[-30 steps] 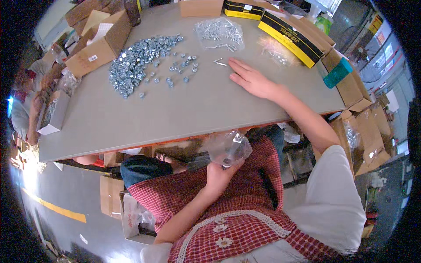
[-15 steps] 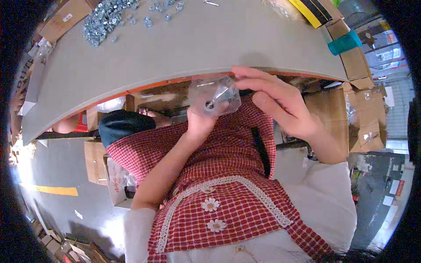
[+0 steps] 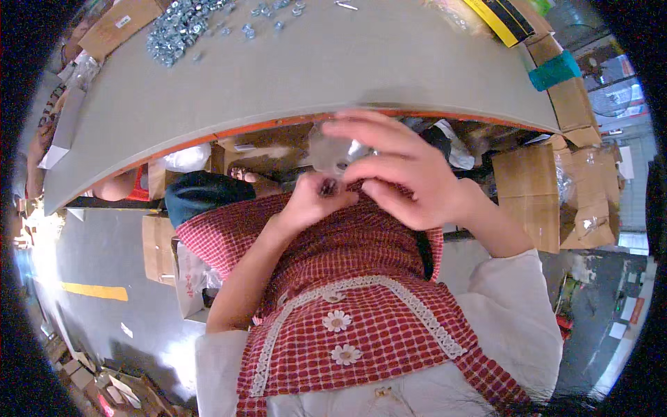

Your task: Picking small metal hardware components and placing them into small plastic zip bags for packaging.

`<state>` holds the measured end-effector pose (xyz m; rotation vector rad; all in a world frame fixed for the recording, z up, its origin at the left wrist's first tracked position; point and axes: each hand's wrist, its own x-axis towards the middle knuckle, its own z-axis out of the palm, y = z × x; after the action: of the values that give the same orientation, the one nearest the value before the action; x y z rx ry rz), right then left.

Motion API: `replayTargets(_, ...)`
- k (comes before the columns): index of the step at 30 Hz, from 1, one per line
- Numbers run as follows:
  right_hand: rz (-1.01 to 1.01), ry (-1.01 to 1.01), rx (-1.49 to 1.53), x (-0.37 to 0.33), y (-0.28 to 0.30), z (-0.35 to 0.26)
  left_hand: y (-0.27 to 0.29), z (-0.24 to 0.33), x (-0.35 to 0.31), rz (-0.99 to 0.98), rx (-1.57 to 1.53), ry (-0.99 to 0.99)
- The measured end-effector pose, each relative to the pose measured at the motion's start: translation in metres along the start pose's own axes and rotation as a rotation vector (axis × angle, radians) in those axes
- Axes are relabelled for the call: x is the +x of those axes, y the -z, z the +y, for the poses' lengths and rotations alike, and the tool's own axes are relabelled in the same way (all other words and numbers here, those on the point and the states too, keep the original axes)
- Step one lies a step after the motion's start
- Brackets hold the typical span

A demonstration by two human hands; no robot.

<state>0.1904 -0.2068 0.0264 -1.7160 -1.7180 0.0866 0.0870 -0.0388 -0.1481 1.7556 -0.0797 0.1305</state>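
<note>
Gripping the lower end of a clear plastic bag [image 3: 324,151], the left hand [image 3: 309,203] keeps its fingers curled together. The bag rises toward twelve o'clock, above the lap; the low hold probably leaves its upper part accessible to the right hand [image 3: 410,177]. That hand sits between two and three o'clock of the left, palm arched, fingers bent and spread, thumb apart. Blur and thin film hide whether its tips touch the plastic; cannot tell. Pose: left forearm enters from seven o'clock across the checked apron [image 3: 333,240], right forearm from four. Beyond, at twelve, the grey table [image 3: 278,80]. On it: heaped metal nuts [image 3: 175,36] at ten to eleven, likely grouped for reach; slim metal pins [image 3: 347,6] at twelve; teal roll [image 3: 554,71] at two.
</note>
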Motion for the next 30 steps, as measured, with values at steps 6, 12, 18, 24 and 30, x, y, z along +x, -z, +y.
replayTargets(6, -0.133, 0.143, 0.003, 0.011, -0.038, -0.008, 0.028, 0.090, -0.039, -0.062, -0.269, 0.000)
replayTargets(12, 0.133, -0.084, 0.024, 0.022, -0.026, -0.023, 0.051, 0.128, -0.036, 0.230, 0.156, -0.128)
replayTargets(18, 0.207, -0.138, 0.007, 0.019, -0.008, -0.029, 0.038, 0.154, -0.029, 0.484, -0.096, -0.076)
replayTargets(24, 0.205, -0.255, 0.111, 0.014, -0.001, -0.038, 0.034, 0.172, -0.015, 0.429, 0.182, -0.236)
replayTargets(30, 0.174, -0.234, 0.071, -0.019, 0.025, -0.029, 0.020, 0.193, 0.011, 0.193, 0.250, -0.224)
